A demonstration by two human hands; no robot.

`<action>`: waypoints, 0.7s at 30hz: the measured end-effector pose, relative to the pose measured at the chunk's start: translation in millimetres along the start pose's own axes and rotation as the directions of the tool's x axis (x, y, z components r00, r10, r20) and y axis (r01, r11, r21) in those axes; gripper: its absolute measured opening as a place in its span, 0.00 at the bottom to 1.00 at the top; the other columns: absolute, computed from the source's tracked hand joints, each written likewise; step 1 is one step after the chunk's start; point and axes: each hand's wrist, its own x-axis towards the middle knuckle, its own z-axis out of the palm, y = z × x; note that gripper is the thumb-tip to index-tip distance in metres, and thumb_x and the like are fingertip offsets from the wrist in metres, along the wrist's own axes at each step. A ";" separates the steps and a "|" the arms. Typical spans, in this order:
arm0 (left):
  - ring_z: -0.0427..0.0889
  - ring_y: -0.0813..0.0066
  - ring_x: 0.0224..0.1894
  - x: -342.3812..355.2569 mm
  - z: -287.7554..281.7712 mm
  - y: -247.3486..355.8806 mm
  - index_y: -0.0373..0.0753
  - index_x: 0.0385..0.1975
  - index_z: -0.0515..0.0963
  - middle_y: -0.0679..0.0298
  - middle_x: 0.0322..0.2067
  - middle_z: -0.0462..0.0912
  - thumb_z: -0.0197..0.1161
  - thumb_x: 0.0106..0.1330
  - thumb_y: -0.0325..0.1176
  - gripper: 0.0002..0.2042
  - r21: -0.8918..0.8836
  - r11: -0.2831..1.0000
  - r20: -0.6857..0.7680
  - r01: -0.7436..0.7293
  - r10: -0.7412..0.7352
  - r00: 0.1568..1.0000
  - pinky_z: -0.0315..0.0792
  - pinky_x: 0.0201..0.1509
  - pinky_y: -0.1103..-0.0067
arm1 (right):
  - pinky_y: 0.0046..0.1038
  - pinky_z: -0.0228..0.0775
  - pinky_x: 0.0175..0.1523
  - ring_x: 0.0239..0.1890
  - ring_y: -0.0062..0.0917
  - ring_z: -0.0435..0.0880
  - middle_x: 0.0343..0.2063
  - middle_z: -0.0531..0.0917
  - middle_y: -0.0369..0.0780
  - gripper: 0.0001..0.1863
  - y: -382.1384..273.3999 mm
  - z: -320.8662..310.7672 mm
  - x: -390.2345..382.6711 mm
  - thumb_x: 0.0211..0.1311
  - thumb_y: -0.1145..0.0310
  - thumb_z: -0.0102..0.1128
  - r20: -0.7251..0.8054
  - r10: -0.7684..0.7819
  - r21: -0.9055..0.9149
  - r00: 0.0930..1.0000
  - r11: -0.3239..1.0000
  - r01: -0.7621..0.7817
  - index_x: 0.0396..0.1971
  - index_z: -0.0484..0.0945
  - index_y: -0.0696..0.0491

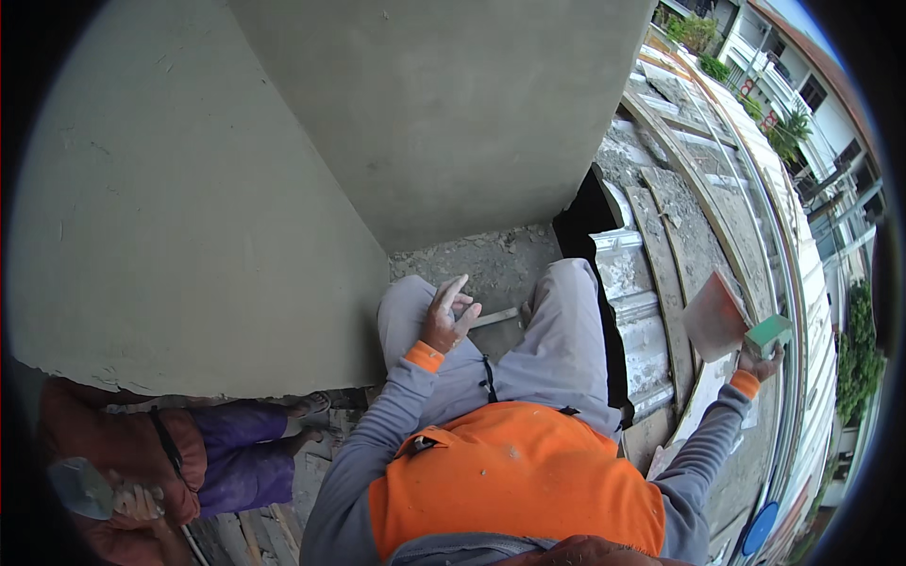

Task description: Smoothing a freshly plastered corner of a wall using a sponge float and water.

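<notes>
My left hand is raised over my left knee. Its fingers are partly stretched, dusted with pale grey, with nothing visible in them. Out to the right, my right hand grips a green rectangular block from below; its exact kind is unclear. Right beside the block is a reddish, pale-smeared flat-sided piece; whether the two are joined I cannot tell. Ahead of me two smooth grey plastered walls meet in a corner. A pale flat strip lies between my knees.
At lower left a co-worker in purple shorts holds a pale flat tool. Crumbled debris lies at the wall's foot. Corrugated metal sheets, wooden planks and long rails line the right side, with a blue disc lower down.
</notes>
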 end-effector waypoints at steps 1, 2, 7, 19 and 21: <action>0.82 0.74 0.41 1.1 -0.7 1.4 0.35 0.60 0.70 0.57 0.53 0.73 0.67 0.59 0.30 0.27 0.013 1.000 0.021 -0.027 0.026 0.999 0.77 0.44 0.79 | 0.47 0.69 0.56 0.54 0.40 0.76 0.52 0.79 0.43 0.29 13.4 -5.4 -1.5 0.53 0.57 0.59 0.023 0.035 0.000 0.999 0.999 -0.035 0.57 0.73 0.49; 0.82 0.74 0.41 0.9 -1.4 2.8 0.35 0.60 0.70 0.57 0.53 0.73 0.67 0.59 0.30 0.27 0.015 0.999 0.031 -0.039 0.039 0.999 0.77 0.44 0.79 | 0.46 0.70 0.55 0.54 0.40 0.77 0.52 0.79 0.42 0.29 25.0 -13.3 -6.1 0.53 0.57 0.58 -0.022 0.092 0.017 0.995 0.996 -0.092 0.57 0.73 0.49; 0.82 0.73 0.40 -6.3 -9.1 1.9 0.36 0.61 0.69 0.56 0.55 0.72 0.68 0.58 0.29 0.28 0.059 0.996 0.068 -0.062 0.057 0.996 0.77 0.44 0.79 | 0.41 0.76 0.46 0.42 0.36 0.82 0.45 0.81 0.41 0.25 100.2 -27.4 -68.8 0.54 0.58 0.57 0.061 0.157 -0.072 0.986 0.986 -0.153 0.53 0.73 0.51; 0.81 0.70 0.40 4.4 0.8 -16.6 0.31 0.63 0.65 0.55 0.56 0.71 0.67 0.60 0.32 0.31 -0.063 0.998 0.069 -0.003 0.007 0.998 0.77 0.44 0.77 | 0.37 0.75 0.46 0.39 0.35 0.81 0.42 0.80 0.42 0.28 70.2 -15.3 -63.7 0.54 0.54 0.61 -0.209 0.298 -0.575 0.931 0.733 -0.364 0.54 0.72 0.51; 0.81 0.70 0.40 8.3 9.4 -21.3 0.31 0.63 0.64 0.55 0.57 0.71 0.67 0.60 0.33 0.31 -0.067 0.998 0.078 0.006 -0.001 0.997 0.77 0.44 0.77 | 0.30 0.75 0.45 0.36 0.33 0.82 0.39 0.81 0.44 0.29 51.8 -15.4 -31.0 0.52 0.52 0.63 -0.100 0.226 -0.968 0.969 0.203 -0.147 0.51 0.76 0.53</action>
